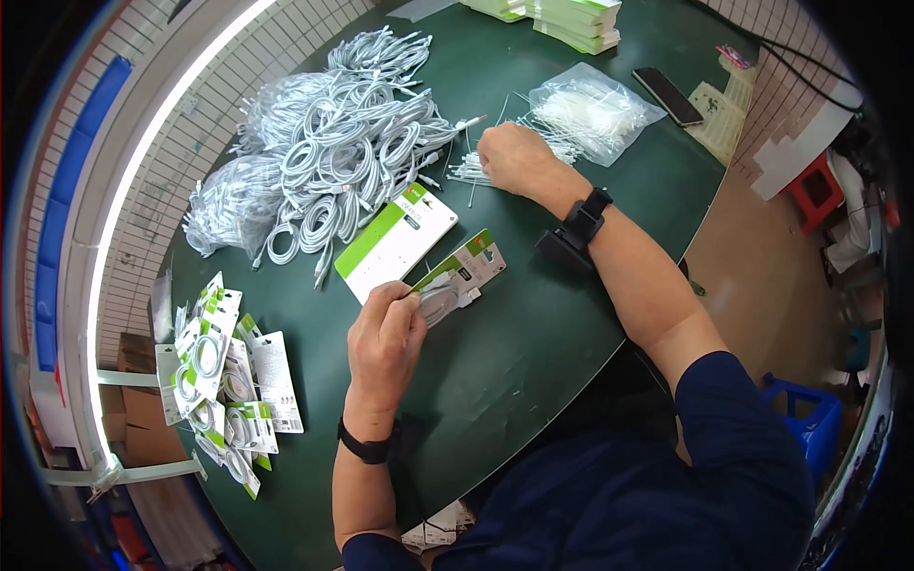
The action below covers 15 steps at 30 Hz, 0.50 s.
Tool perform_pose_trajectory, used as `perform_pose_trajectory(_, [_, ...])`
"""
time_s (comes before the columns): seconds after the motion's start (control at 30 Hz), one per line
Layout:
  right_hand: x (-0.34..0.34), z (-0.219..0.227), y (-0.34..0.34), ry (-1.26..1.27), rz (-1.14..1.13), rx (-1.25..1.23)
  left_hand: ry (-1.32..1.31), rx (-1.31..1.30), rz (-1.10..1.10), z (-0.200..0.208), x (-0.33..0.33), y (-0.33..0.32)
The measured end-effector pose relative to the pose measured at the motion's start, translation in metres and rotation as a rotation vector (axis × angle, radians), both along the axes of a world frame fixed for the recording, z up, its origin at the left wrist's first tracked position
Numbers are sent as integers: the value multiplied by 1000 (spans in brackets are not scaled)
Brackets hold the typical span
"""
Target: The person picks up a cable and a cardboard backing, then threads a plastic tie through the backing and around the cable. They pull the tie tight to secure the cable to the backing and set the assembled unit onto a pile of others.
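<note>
My left hand (386, 328) is closed on a green and white packaging card (486, 262) with a hang hole, and a coiled grey-white cable (438, 301) lies against it. Behind it on the table lies a stack of flat green and white cards (405, 238). Over at the right, my right hand (514, 157) reaches into a loose heap of thin white cable ties (468, 169). Its fingers are curled together, and whatever they pinch is hidden. A clear plastic bag (595, 109) with more ties lies just beyond that hand.
Coiled cables (333, 152) make a large pile at the back left of the green table (505, 362). Carded cables (224, 381) are heaped at the left edge. More cards (576, 21) are stacked at the back, and a phone (666, 95) lies at the right.
</note>
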State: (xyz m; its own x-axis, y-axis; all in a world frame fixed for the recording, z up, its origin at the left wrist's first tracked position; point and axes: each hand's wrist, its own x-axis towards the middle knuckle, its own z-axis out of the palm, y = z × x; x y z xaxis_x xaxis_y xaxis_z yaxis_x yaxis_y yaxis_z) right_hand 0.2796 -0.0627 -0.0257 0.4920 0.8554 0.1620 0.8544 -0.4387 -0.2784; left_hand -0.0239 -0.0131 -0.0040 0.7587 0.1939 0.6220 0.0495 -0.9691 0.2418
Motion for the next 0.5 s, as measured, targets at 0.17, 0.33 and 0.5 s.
perform_pose_trajectory(0.17, [9, -7, 1, -25, 75, 173, -15, 24, -34, 1, 0, -2])
perform_pose_trajectory(0.33, [3, 6, -1, 60, 133, 318, -36, -15, -42, 2, -2, -6])
perform_pose_trajectory(0.5, [7, 7, -7, 46, 117, 167, -33, -29, -74, 2, -4, -8])
